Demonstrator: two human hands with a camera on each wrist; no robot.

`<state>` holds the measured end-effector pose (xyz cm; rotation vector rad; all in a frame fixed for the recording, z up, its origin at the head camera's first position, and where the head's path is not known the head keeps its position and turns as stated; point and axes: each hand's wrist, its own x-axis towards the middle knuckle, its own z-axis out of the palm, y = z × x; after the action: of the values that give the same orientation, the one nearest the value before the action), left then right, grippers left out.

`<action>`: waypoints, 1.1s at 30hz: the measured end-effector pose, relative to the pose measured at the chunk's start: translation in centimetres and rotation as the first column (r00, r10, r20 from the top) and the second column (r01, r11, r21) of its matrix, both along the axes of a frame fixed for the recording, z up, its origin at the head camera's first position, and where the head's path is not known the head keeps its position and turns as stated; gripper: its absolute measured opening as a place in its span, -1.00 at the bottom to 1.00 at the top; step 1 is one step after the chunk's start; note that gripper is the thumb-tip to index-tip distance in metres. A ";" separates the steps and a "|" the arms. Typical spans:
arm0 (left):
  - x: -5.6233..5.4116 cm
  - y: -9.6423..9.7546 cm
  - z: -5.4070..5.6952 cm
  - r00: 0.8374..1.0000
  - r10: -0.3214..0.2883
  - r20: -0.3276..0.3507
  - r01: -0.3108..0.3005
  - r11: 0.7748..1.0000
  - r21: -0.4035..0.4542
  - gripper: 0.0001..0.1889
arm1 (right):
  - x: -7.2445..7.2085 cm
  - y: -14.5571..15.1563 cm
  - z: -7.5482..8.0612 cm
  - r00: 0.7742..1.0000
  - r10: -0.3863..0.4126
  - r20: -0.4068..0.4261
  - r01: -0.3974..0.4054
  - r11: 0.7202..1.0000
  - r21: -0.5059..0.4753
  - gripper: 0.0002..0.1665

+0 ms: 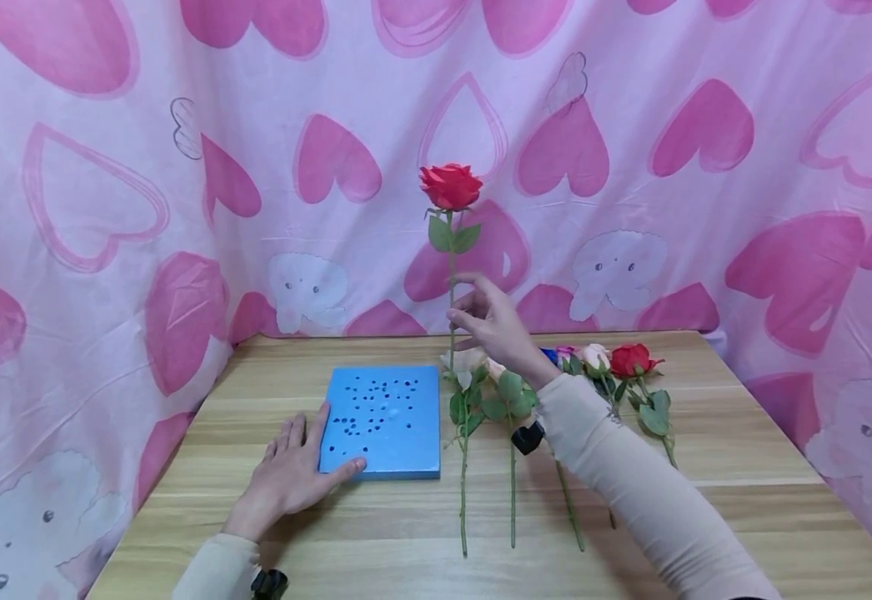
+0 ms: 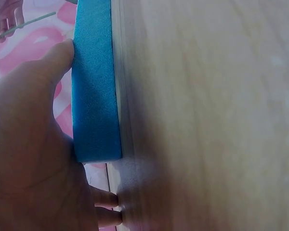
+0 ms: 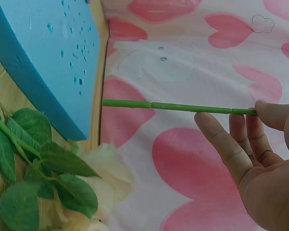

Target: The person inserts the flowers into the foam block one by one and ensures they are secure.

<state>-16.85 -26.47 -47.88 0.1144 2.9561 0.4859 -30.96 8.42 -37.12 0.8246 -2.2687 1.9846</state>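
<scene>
My right hand (image 1: 487,323) pinches the green stem (image 3: 173,106) of a red rose (image 1: 451,187) between thumb and fingers, holding it upright above the table's far side. Two green leaves sit just under the bloom. In the right wrist view the stem's lower end points toward a blue foam block (image 1: 385,433), apart from it. Many small holes dot the block's top. At the block's left front corner, my left hand (image 1: 289,471) rests with fingers spread, thumb (image 2: 62,55) on the near edge and index finger along the left side.
White and pale roses (image 1: 466,363) lie right of the block, stems toward me. Farther right lie another red rose (image 1: 633,360), a cream rose (image 1: 595,357) and a blue bloom (image 1: 551,356), partly behind my right arm. A pink heart-print curtain (image 1: 406,250) hangs behind the wooden table (image 1: 376,533).
</scene>
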 end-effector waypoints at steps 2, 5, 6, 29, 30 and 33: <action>0.0 0.0 0.1 1.000 0.000 0.004 0.000 1.000 0.000 0.33 | -0.1 -0.3 0.0 1.000 0.002 -0.001 -0.002 1.000 0.003 -0.40; 0.0 0.0 0.2 1.000 0.005 0.008 -0.005 1.000 0.004 0.33 | -0.1 -1.0 -0.1 1.000 0.007 0.001 -0.007 1.000 0.006 -0.41; 0.0 -0.1 0.3 1.000 0.006 0.012 -0.006 1.000 0.006 0.33 | -0.1 -1.2 -0.2 1.000 0.008 0.005 -0.008 1.000 0.007 -0.41; -0.2 0.1 0.5 0.999 0.023 0.045 -0.023 1.000 0.000 0.35 | -0.5 -4.9 -0.1 0.998 0.058 0.012 -0.058 0.998 0.006 -0.46; -0.2 0.1 0.5 0.999 0.024 0.044 -0.024 1.000 -0.001 0.35 | -0.6 -5.0 0.0 0.998 0.059 0.012 -0.059 0.998 0.004 -0.46; -0.3 0.1 0.5 0.999 0.023 0.039 -0.023 1.000 -0.001 0.35 | -0.6 -5.5 0.1 0.998 0.057 0.017 -0.057 0.998 -0.008 -0.47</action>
<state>-17.11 -26.34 -47.39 0.0696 2.9221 0.4845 -31.57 2.93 -37.02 0.8848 -2.2710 2.0295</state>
